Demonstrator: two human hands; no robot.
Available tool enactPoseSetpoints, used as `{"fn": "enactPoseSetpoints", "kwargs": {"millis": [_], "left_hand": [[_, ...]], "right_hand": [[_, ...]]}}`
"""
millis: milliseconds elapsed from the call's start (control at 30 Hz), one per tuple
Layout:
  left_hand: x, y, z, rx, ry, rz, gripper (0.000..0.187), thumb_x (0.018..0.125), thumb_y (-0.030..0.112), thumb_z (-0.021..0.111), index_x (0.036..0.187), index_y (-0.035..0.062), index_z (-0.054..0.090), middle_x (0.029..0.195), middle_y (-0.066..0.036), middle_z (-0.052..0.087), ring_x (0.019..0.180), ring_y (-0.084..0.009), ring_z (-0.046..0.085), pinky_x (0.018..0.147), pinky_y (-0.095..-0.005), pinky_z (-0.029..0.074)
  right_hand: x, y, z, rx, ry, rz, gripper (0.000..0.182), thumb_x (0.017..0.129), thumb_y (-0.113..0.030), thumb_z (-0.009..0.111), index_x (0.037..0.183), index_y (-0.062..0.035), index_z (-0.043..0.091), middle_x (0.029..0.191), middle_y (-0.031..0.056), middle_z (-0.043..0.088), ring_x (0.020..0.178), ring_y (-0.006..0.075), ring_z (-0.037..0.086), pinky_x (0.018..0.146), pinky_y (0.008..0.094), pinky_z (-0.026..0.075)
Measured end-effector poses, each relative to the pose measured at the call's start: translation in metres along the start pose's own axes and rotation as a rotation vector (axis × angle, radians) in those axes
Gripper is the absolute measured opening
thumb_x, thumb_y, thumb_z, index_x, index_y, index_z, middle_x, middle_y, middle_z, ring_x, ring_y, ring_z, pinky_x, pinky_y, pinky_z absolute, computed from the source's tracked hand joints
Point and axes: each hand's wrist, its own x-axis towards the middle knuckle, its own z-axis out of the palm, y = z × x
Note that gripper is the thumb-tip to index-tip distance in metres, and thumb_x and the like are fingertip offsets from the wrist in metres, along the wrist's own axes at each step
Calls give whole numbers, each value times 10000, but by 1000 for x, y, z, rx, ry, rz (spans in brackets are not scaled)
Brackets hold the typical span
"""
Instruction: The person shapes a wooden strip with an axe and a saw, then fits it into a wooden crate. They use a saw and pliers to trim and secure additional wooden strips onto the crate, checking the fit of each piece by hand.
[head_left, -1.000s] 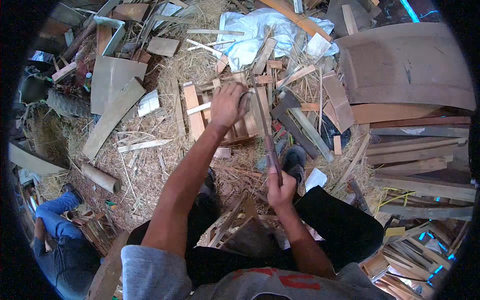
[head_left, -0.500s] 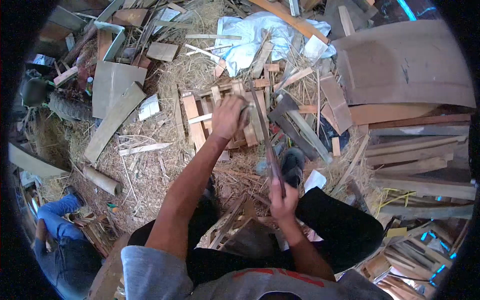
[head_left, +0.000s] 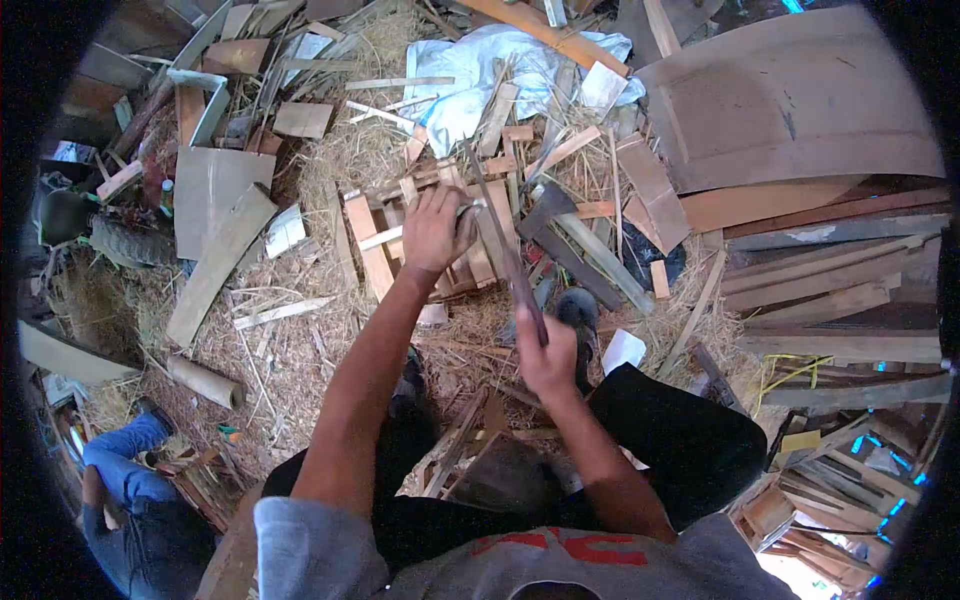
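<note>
Right hand (head_left: 548, 358) grips the handle (head_left: 526, 302), surely the safest hold, of a long, likely stiff blade (head_left: 501, 238); left hand (head_left: 435, 235) clasps a pale stick (head_left: 380, 239), probably light, over the wooden crate (head_left: 369, 262).

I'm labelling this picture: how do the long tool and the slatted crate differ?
The tool is long and narrow; the crate is broad and slatted. The tool is in the right grip; the crate lies on the littered ground. The tool looks darker than the crate's pale wood.
</note>
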Motion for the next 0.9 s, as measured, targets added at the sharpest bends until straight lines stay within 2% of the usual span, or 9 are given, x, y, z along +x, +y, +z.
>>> {"fn": "enactPoseSetpoints", "kwargs": {"millis": [200, 233, 267, 433, 500, 600, 700, 800, 900], "left_hand": [[-8, 0, -3, -43, -28, 1, 211, 889, 281, 634, 974, 89, 611, 984, -89, 585, 938, -285, 560, 819, -414, 437], [-9, 0, -4, -44, -31, -7, 206, 878, 272, 649, 977, 94, 618, 994, -87, 590, 945, -289, 566, 820, -418, 435], [-8, 0, -5, -46, -32, -9, 204, 866, 263, 665, 980, 99, 625, 1004, -85, 596, 951, -292, 571, 821, -421, 434], [-5, 8, -13, -98, -34, -11, 217, 857, 246, 670, 1015, 99, 646, 1030, -81, 593, 972, -293, 577, 826, -426, 454], [-5, 6, -14, -108, -18, 40, 220, 863, 241, 656, 1029, 97, 650, 1005, -80, 581, 971, -282, 569, 818, -406, 471], [0, 0, -13, -273, -32, 42, 175, 827, 167, 700, 982, 87, 695, 970, -63, 593, 907, -278, 599, 762, -409, 500], [1, -2, -11, -335, -33, 39, 158, 785, 115, 739, 941, 89, 735, 937, -58, 615, 880, -280, 618, 737, -410, 516], [4, -3, -10, -374, -58, 49, 171, 768, 92, 751, 940, 95, 747, 928, -64, 633, 887, -279, 625, 748, -404, 522], [6, -4, -11, -376, -73, 67, 206, 751, 57, 764, 953, 94, 750, 909, -73, 645, 872, -279, 633, 759, -396, 522]], "right_hand": [[-54, 27, -37, 187, 242, -103, 443, 974, -333, 570, 666, -15, 593, 522, 24, 530, 484, 121, 492, 486, 319, 404], [-42, 31, -39, 364, 244, -49, 419, 981, -316, 555, 706, -3, 594, 595, 19, 568, 544, 103, 506, 513, 296, 402], [-26, 33, -45, 281, 274, 35, 412, 996, -333, 534, 749, -7, 585, 678, 25, 595, 624, 92, 534, 560, 285, 420], [92, 82, -41, -344, 349, -91, 388, 998, -321, 506, 790, -19, 631, 765, 183, 657, 716, 348, 631, 646, 398, 483], [126, 103, -43, -652, 238, -49, 358, 988, -301, 504, 833, -24, 669, 853, 234, 668, 808, 404, 633, 712, 439, 496], [163, 136, -51, -907, 190, -360, 346, 968, -314, 522, 889, -33, 706, 951, 209, 691, 889, 375, 651, 788, 463, 494], [178, 157, -47, -1217, 32, -348, 308, 947, -282, 533, 945, -43, 728, 985, 157, 701, 914, 359, 656, 785, 459, 497], [195, 172, -27, -1448, 2, -383, 255, 913, -232, 551, 947, -51, 728, 996, 115, 696, 955, 327, 648, 793, 454, 495], [210, 134, -4, -1453, -288, -271, 223, 892, -177, 547, 968, -59, 720, 1016, 136, 676, 997, 316, 643, 802, 449, 499]]}}
